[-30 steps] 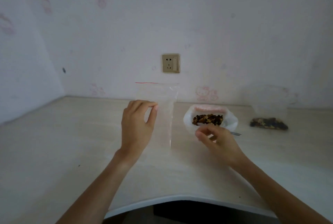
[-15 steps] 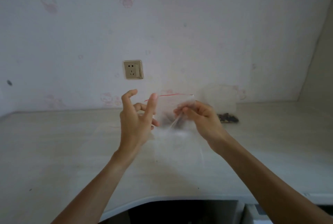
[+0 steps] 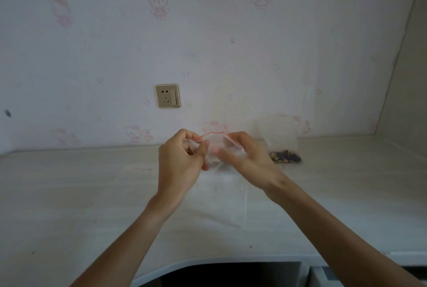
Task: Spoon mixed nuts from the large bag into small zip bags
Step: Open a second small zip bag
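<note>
Above the desk [image 3: 92,194], my left hand [image 3: 179,166] and right hand [image 3: 249,162] each pinched the red-striped mouth of a small zip bag [image 3: 215,148]; a filled bag of nuts [image 3: 285,156] lay just beside my right hand.

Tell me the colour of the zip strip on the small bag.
Red, on a clear small bag; seen in the head view.

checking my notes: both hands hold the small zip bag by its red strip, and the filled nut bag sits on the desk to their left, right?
Not quite: the head view shows the filled nut bag right of the hands. Left hand and right hand do hold the small zip bag.
</note>
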Action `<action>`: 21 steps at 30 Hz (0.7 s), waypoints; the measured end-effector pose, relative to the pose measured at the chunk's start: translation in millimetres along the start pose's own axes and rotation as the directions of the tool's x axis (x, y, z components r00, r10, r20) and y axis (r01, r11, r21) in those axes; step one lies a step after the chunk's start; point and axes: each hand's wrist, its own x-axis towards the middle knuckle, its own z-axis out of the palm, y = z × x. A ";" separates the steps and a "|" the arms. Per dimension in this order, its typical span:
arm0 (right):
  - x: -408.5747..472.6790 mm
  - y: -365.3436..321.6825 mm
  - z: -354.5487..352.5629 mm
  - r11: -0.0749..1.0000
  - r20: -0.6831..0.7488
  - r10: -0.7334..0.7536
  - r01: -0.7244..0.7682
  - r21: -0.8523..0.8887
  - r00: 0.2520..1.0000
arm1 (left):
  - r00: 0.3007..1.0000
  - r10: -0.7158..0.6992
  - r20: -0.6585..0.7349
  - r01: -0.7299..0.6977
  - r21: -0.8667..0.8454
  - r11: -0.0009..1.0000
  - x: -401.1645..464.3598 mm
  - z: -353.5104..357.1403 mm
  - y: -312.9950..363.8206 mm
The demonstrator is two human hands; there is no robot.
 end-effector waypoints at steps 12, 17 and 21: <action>11.0 -12.1 -23.1 0.967 -0.391 -0.078 -0.026 -0.252 0.917 | 0.990 0.137 0.019 -0.135 0.336 0.932 2.5 -32.4 0.9; 5.3 -20.1 -17.9 0.975 -0.277 0.137 -0.081 0.205 0.951 | 0.996 0.085 0.001 -0.084 0.141 0.986 4.2 -31.3 7.9; 1.7 -15.6 -19.0 0.878 -0.207 0.242 -0.123 0.462 0.948 | 0.909 -0.388 0.150 0.409 -0.495 0.767 4.2 -35.3 15.3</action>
